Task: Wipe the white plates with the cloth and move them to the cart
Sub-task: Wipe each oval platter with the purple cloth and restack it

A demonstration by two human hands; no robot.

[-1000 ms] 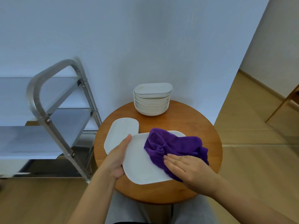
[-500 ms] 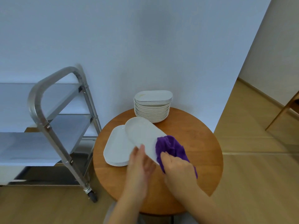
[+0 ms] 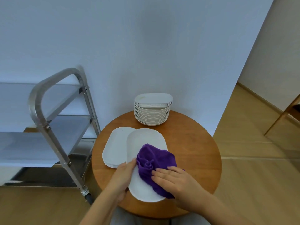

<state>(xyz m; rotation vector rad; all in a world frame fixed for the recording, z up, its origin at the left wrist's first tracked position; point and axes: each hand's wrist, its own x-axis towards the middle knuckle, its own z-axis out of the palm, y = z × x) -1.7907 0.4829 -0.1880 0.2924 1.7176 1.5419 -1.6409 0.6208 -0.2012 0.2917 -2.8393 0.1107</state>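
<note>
Head view: your left hand grips the near left edge of a white oblong plate, thumb lying on the top face by the rim and the other fingers curled out of sight beneath it. Whether the plate is lifted off the wood or resting on it cannot be told. Its far end overlaps a short stack of matching plates that lies on the left part of the round wooden table.

Your right hand lies flat on a bunched purple cloth, fingers straight and slightly spread, pressing it onto the near right part of the held plate. The cloth hangs a little past the plate's right edge.

At the far side of the table, close to the pale blue wall, stands a taller stack of white plates, well apart from the one you hold.

The metal cart stands just left of the table, its rounded handle frame nearest you and its flat shelves reaching away to the left.
</note>
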